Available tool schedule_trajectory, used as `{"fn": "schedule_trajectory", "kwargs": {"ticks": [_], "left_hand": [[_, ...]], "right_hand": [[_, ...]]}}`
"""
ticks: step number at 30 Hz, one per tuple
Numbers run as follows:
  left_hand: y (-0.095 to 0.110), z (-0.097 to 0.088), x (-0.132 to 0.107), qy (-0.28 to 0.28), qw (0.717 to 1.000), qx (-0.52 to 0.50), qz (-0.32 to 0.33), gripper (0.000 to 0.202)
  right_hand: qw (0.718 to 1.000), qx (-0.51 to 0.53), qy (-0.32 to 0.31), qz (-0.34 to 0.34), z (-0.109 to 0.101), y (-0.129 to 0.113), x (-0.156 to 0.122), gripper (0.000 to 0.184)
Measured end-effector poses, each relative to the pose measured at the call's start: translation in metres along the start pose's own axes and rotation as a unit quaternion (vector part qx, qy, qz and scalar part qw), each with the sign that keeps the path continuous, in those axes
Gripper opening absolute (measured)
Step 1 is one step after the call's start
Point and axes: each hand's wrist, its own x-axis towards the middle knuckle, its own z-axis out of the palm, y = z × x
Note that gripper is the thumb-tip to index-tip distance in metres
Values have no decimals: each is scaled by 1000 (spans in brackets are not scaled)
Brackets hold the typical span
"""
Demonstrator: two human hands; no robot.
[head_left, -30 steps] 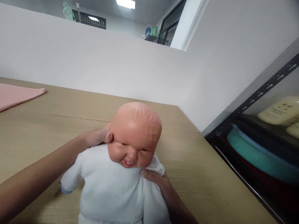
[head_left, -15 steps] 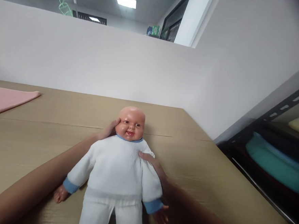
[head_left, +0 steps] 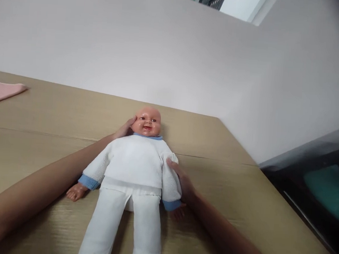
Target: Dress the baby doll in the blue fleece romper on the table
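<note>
A baby doll [head_left: 134, 167] in a white fleece suit with blue cuffs lies on its back on the wooden table [head_left: 43, 110], head toward the wall. My left hand [head_left: 125, 128] cups the side and back of the doll's head; its fingers are mostly hidden behind the head. My right hand [head_left: 183, 180] lies against the doll's side and upper arm, thumb on the white sleeve, the other fingers tucked under the doll.
A pink cloth [head_left: 0, 91] lies at the table's far left edge. A white wall runs behind the table. A dark metal shelf unit [head_left: 313, 191] stands to the right, holding a teal item [head_left: 330, 188].
The doll went from upright close to the camera to lying flat on the table farther away. Both hands stayed with it. The view tilted down.
</note>
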Motion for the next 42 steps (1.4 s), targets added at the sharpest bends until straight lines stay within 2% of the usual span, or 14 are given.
{"fn": "schedule_trajectory", "kwargs": {"ticks": [2,3,5,7,9,12,15,28,31,35,42], "left_hand": [[-2,-7,3,-6,1000,-5,1,82],[-2,-10,3,-10,1000,-10,6,81],[-1,-10,3,-24,1000,-19,6,80],[0,-7,2,-33,999,-24,0,79],[2,-4,1,-35,999,-23,-5,78],[2,-2,2,-31,999,-16,-11,76],[1,-6,3,-30,999,-7,-22,80],[6,-12,8,-29,999,28,-21,82],[4,-14,9,-8,999,21,-25,83],[1,-8,6,28,999,5,-16,80],[11,-2,-5,19,999,36,-34,69]], "right_hand": [[999,24,-6,25,-1,3,4,67],[1000,18,-2,14,-1,4,6,72],[997,-42,33,-54,-4,7,11,80],[982,-118,80,-126,-7,9,13,82],[970,-165,95,-152,-10,10,14,77],[968,-188,68,-151,-13,10,11,64],[963,-203,68,-165,-13,11,9,58],[950,-249,87,-165,-19,14,18,57],[950,-251,87,-161,-19,14,18,57],[949,-256,83,-167,-19,14,17,56],[945,-262,83,-176,-19,13,13,53]]}}
